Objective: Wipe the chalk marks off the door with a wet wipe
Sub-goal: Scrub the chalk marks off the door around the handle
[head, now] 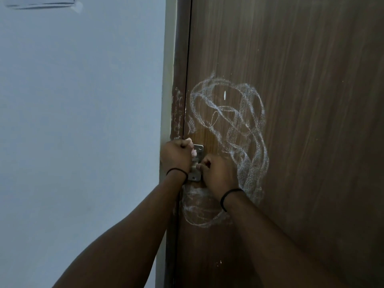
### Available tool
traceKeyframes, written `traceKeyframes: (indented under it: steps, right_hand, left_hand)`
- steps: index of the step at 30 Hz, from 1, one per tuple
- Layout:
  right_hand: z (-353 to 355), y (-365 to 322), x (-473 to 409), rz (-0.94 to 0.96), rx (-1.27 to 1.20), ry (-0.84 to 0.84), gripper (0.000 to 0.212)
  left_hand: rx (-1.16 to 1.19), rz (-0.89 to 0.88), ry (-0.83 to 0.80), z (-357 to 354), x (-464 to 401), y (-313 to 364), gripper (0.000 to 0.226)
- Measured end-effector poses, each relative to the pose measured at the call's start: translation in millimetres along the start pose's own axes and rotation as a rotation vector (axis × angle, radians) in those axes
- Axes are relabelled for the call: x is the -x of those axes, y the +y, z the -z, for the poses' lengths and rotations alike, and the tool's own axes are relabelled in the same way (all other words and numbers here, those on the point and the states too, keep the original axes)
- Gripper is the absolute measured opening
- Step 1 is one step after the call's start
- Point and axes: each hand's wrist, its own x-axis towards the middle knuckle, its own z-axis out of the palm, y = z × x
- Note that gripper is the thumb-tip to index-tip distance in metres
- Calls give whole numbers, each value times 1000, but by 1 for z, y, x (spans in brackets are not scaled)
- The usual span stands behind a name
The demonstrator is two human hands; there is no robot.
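Both hands are bunched up at the metal latch on the door's left edge. The left hand is fisted with something white poking out above the knuckles, maybe the wet wipe, honestly can't tell for sure. The right hand has its fingers curled in around the latch. Black bands sit on both wrists. The chalk marks loop all over the brown door above, right of and below the hands. Pale wall off to the left.
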Motion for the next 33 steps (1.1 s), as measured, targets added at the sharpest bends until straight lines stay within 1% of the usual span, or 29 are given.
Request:
traceKeyframes:
  steps: [1,2,3,4,5,6,8,10,12,14,15,18,20,22,24,25,26,29,30,33]
  right_hand:
    - [4,-5,-5,11,7,1,5]
    - [7,-11,-10,23,-18,-7,10]
    - [8,-14,-14,42,-64,-50,27]
    - [10,-17,-18,55,-129,-103,38]
    - [10,-19,-20,61,-175,-142,40]
    - [10,-20,-21,69,-213,-157,36]
    - [6,-15,-22,51,-260,-94,21]
    - [3,-10,-22,1,-199,27,10]
    - [0,-7,-24,4,-103,151,6]
    - [-5,-10,-32,135,-20,180,7]
    - [-7,-13,-37,236,44,142,9]
    - [-16,-23,-42,533,280,-67,17]
    - [-19,-24,-41,619,327,-150,16]
    - [-17,-22,-45,665,356,-132,15]
    - [-14,-24,-56,651,382,-84,16]
    - [-12,-25,-61,608,367,-47,16]
    - [-11,-26,-64,531,310,-4,17]
    - [-9,-21,-58,223,-23,137,15]
    - [-10,-18,-54,177,-101,165,15]
    - [-10,-16,-45,67,-176,213,10]
  left_hand:
    - [4,-20,-3,1,1,1,15]
    - [22,-23,-10,1,1,-1,13]
    - [60,-13,-28,0,2,-5,11]
    - [108,10,-65,-1,2,-9,8]
    - [162,48,-117,-1,2,-13,8]
    - [214,84,-171,1,3,-15,11]
    - [246,101,-224,6,4,-17,21]
    - [107,26,-108,10,5,-20,25]
    - [-3,-12,37,13,8,-22,22]
    - [-65,-18,103,13,14,-24,22]
    - [-77,-17,113,11,18,-25,23]
    - [-37,-41,149,7,32,-23,24]
    - [-8,-41,174,5,35,-24,24]
    - [9,-55,199,4,33,-26,23]
    - [9,-89,207,5,29,-27,23]
    - [18,-100,197,6,28,-27,23]
    - [32,-102,179,7,26,-28,24]
    - [94,-80,137,7,22,-30,27]
    - [118,-60,129,7,21,-30,27]
    - [168,-2,90,5,21,-31,30]
